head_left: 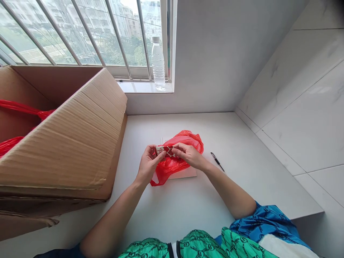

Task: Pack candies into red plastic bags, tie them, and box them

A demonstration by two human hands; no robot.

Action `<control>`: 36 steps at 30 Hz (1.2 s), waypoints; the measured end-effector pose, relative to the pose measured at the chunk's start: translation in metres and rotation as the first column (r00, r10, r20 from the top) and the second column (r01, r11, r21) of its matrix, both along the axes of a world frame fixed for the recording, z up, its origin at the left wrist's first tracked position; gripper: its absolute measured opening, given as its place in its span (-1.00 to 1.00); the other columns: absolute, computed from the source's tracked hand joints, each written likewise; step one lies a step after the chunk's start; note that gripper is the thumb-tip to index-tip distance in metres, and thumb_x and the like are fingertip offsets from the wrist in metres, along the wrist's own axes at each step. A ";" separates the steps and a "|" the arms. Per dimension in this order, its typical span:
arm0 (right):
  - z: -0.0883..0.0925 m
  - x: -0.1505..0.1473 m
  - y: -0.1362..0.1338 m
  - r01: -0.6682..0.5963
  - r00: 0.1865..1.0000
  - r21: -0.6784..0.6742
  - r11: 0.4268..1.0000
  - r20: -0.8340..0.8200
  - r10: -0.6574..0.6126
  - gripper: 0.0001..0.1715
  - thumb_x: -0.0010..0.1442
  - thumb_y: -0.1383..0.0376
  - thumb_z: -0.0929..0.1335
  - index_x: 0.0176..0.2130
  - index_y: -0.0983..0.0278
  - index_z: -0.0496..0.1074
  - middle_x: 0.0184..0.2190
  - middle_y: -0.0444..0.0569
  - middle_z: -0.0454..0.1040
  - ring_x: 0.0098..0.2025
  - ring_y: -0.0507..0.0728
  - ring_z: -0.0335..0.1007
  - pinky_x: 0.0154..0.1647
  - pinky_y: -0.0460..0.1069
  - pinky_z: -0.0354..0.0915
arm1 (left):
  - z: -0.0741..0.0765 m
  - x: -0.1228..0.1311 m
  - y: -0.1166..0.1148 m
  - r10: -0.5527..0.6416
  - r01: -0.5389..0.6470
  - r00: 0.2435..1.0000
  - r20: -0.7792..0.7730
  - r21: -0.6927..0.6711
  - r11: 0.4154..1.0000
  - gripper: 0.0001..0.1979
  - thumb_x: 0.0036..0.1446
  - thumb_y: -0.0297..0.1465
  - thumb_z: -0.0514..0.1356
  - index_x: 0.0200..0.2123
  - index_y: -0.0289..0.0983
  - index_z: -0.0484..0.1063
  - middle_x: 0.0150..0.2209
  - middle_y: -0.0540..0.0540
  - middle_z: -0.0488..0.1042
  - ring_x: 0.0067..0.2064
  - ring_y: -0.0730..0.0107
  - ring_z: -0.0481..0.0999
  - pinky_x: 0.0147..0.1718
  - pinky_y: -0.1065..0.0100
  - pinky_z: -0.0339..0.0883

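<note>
Both my hands meet over the middle of the white counter (242, 150). My left hand (147, 165) and my right hand (188, 154) pinch a small red and white packet (163, 149) from either end, fingers closed on it. Under them lies a crumpled red plastic bag (185, 141), spread over a flat pale sheet or pad (185, 174). A black pen (217, 161) rests on the counter just right of my right wrist.
A big open cardboard box (67, 143) fills the left side, with red plastic (16, 107) inside it. A clear water bottle (158, 64) stands on the window sill at the back. Tiled wall rises on the right.
</note>
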State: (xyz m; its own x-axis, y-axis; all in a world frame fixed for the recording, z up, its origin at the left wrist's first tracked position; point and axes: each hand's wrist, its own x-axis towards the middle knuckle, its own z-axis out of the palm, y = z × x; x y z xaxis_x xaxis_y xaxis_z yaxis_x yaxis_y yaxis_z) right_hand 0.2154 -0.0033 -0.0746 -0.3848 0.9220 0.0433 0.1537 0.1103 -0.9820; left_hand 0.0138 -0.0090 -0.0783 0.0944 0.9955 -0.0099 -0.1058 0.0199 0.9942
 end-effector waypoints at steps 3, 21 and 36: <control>-0.006 -0.004 0.001 0.020 0.997 -0.037 0.999 -0.073 -0.022 -0.55 0.23 -0.10 0.38 -0.33 0.23 0.40 -0.44 -0.15 0.44 -0.40 0.05 0.35 -0.40 -0.06 0.23 | -0.001 0.000 -0.001 -0.048 0.048 0.999 -0.020 -0.011 0.999 -0.65 0.09 -0.15 0.37 -0.26 -0.24 0.34 -0.28 -0.01 0.48 -0.24 0.39 0.54 -0.23 0.36 0.51; -0.004 -0.002 0.005 -0.006 0.972 -0.136 0.991 -0.233 -0.026 -0.50 0.19 -0.10 0.41 -0.16 0.26 0.53 -0.43 -0.13 0.46 -0.43 0.04 0.33 -0.38 -0.05 0.28 | -0.008 -0.003 -0.002 -0.202 0.198 0.978 -0.060 -0.070 0.978 -0.70 0.07 -0.17 0.39 -0.32 -0.28 0.47 -0.29 -0.08 0.59 -0.28 0.36 0.57 -0.23 0.35 0.47; -0.006 -0.001 0.005 -0.036 0.977 -0.109 0.993 -0.214 0.012 -0.55 0.23 -0.08 0.38 -0.27 0.26 0.49 -0.44 -0.13 0.45 -0.41 0.04 0.34 -0.37 -0.06 0.28 | 0.001 -0.001 -0.005 -0.264 0.255 0.947 -0.182 -0.072 0.964 -0.62 0.13 -0.05 0.30 -0.38 -0.28 0.45 -0.45 -0.02 0.49 -0.40 0.44 0.44 -0.34 0.39 0.37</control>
State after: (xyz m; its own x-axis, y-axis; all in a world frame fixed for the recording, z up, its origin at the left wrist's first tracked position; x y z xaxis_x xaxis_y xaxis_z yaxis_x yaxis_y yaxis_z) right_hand 0.2145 0.0020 -0.0809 -0.4003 0.9161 0.0238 -0.0612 -0.0008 -0.9981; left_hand 0.0133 -0.0144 -0.0776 0.3411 0.9349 -0.0986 0.0984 0.0688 0.9928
